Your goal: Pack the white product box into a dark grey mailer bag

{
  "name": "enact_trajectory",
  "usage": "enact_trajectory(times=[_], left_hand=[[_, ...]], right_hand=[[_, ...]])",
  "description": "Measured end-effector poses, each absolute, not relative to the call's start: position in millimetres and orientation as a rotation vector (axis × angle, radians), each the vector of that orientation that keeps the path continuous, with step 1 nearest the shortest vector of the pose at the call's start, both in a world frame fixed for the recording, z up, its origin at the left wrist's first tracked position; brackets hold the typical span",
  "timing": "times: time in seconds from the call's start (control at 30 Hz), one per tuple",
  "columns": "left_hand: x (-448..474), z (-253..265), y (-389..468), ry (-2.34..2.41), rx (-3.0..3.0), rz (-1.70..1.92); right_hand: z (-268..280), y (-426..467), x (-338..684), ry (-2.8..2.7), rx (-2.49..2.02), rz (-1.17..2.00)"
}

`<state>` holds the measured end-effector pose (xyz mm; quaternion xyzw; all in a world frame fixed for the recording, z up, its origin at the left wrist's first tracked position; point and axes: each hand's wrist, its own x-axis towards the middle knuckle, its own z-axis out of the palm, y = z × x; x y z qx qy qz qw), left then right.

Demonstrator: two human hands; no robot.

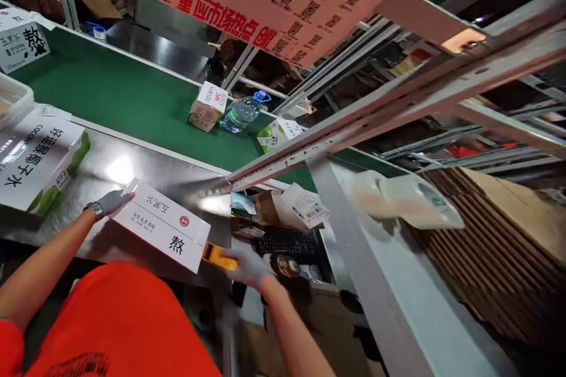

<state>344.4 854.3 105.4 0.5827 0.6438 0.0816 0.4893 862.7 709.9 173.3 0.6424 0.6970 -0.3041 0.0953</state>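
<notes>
The left hand [112, 201], in a pale glove with a wristwatch [94, 209] at the wrist, lies flat against the far end of a white carton [164, 225]. The fingers are extended along that end face rather than curled around it. The carton is printed with black characters and a small red seal, and it rests on the stainless steel worktop [132, 168], with its near end projecting past the worktop edge toward the person.

The right hand [247, 265], also gloved, is at the carton's near right corner. Its fingers are closed around a yellow-orange handheld tool [217, 255], whose tip touches the carton's corner. The type of tool cannot be determined.

At the left of the worktop lies a larger white and green carton [38, 168] with black lettering, closed. Beside it at the frame edge is a translucent plastic bin [13, 100]; its contents cannot be determined.

Beyond the worktop runs a green conveyor belt [119, 100]. On it are a small brown and white box [207, 107], a plastic water bottle [242, 112] with a blue cap lying just beside that box, and a green and white box [277, 134] near the bottle. Another white carton [20, 41] sits at the belt's far left.

Below the metal frame rail [398, 100], a black keyboard [287, 242] sits near labelled packets [305, 206]. Stacked flat cardboard [499, 247] stands at the right.
</notes>
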Motion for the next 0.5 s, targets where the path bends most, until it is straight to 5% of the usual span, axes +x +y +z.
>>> enact_trajectory(times=[0.23, 0.5], left_hand=[[344, 104, 851, 1.486, 1.28, 0.362], [344, 78, 854, 1.299, 1.064, 0.406]], right_hand=[[113, 759, 798, 1.835, 2.039, -0.643], [94, 760, 777, 1.822, 2.894, -0.627]])
